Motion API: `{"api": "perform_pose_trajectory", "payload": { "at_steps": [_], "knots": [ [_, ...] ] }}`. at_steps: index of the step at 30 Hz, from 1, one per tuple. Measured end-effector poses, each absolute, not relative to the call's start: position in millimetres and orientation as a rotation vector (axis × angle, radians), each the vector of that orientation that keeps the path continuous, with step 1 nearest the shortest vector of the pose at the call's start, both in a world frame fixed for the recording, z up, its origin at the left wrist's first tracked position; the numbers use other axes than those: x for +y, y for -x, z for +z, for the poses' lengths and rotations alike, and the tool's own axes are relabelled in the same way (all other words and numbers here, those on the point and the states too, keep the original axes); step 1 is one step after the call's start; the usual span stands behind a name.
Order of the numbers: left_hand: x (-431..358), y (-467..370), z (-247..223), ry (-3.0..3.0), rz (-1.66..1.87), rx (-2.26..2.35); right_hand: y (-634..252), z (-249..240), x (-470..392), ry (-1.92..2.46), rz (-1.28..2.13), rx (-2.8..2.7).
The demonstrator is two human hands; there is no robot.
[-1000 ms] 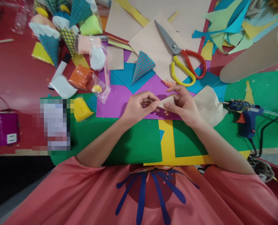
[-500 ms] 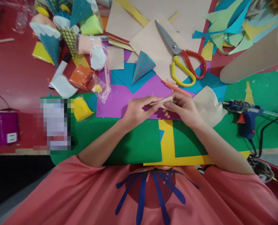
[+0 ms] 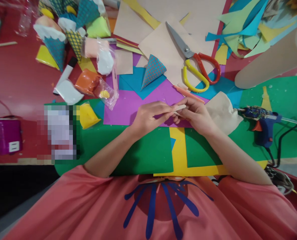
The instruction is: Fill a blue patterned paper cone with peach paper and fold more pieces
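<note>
Both hands close together over the purple sheet [image 3: 124, 110], toward its right half. Left hand [image 3: 151, 115]: thumb and forefinger pinching the left end of a pale paper piece [image 3: 180, 107]. Right hand [image 3: 198, 116]: fingers curled, looks like thumb and forefinger pinching the same piece from the right. Rolled or just folded: can't tell, fingers cover most of it.

Key relation: piece sits right between the fingertips, long axis roughly left-right across the purple sheet, right tip angled slightly to its far side. Neither hand nearer, both on it. Height above the sheet: can't tell.

Outward, all relative to purple sheet: pink-orange pencil [image 3: 188, 94] at its far right edge, past the right hand. Patterned cone [image 3: 153, 71] beyond its far edge, scissors [image 3: 186, 50] beyond and further right. Crumpled beige piece [image 3: 222, 115] off its right side, glue gun [image 3: 263, 133] further right, nozzle at that piece. Yellow packet [image 3: 88, 115] off its left side.
</note>
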State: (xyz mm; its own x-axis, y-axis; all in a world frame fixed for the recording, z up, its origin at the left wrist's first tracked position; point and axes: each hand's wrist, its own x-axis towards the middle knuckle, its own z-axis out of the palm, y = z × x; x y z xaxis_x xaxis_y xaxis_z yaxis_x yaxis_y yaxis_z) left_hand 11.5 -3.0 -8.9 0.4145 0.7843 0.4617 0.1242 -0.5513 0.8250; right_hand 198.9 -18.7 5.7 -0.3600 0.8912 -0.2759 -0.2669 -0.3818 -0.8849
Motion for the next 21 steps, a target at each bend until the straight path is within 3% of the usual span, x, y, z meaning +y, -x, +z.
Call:
{"api": "perform_pose_trajectory", "payload": {
  "at_steps": [21],
  "knots": [
    [-4.6, -10.0, -2.1, -2.035, 1.19, 0.946, -197.4, 9.8, -19.2, 1.107, 1.749, -1.013]
  ]
}}
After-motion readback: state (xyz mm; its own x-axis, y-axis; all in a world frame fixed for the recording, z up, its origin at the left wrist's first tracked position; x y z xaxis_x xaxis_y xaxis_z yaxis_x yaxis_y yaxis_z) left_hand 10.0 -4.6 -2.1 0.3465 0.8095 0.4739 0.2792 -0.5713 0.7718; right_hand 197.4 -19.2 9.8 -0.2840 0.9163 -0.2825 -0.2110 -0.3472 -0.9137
